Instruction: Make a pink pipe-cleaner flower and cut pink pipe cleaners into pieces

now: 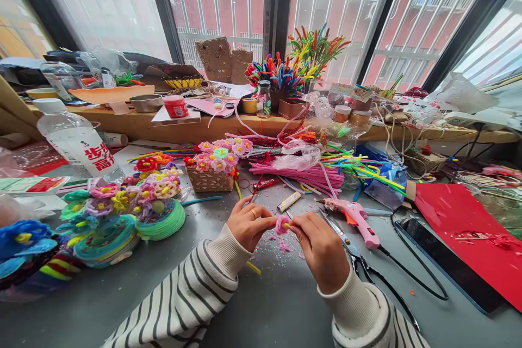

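Observation:
My left hand (248, 225) and my right hand (320, 247) meet over the grey table, both pinching a small pink pipe-cleaner flower (281, 224) with a yellow centre. The left hand wears a ring; both sleeves are striped. Pink fluff crumbs (281, 244) lie on the table just under the flower. A pink glue gun (356, 217) rests close to the right of my right hand, with scissors (346, 242) beside it. A heap of pink pipe cleaners (310, 175) lies behind the hands.
Finished flower baskets (214, 166) and green coiled pots of flowers (159, 212) stand at left, next to a water bottle (77, 141). Red paper (468, 234) and a dark tablet (444, 261) lie at right. The wooden window ledge (204, 125) holds jars, bowls and upright pipe cleaners (293, 65).

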The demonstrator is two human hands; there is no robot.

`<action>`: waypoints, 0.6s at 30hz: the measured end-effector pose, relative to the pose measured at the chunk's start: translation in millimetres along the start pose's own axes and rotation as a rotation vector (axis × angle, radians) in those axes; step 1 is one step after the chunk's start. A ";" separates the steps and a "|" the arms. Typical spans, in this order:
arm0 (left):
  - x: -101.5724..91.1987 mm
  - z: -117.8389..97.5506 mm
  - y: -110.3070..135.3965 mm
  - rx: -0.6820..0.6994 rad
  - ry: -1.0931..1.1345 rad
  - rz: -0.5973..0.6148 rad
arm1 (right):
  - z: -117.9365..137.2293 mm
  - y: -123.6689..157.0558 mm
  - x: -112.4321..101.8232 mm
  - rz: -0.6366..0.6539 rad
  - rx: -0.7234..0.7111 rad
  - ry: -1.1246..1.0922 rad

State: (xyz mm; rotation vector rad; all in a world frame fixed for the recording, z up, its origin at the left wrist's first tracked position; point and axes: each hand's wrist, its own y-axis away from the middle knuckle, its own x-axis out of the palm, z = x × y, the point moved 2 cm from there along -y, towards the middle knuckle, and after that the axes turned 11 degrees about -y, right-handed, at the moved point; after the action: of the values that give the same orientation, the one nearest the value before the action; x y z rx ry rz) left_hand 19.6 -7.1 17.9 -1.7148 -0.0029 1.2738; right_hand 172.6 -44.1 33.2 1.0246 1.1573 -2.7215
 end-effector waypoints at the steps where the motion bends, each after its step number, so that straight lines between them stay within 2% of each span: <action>1: 0.3 0.0 0.1 -0.001 0.000 0.006 | 0.4 -0.1 0.2 0.010 0.005 0.008; 10: 0.8 -0.8 0.5 0.021 -0.028 0.023 | 4.2 -0.9 0.8 0.023 0.002 0.042; 18: -1.0 -0.2 -0.8 -0.010 -0.009 0.017 | 2.8 -0.5 -2.4 -0.053 0.068 -0.109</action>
State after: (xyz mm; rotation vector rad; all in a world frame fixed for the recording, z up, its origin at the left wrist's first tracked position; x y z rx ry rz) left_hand 19.7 -7.3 19.1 -1.7207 -0.0004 1.2960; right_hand 172.7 -46.1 36.3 0.8522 1.0981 -2.8351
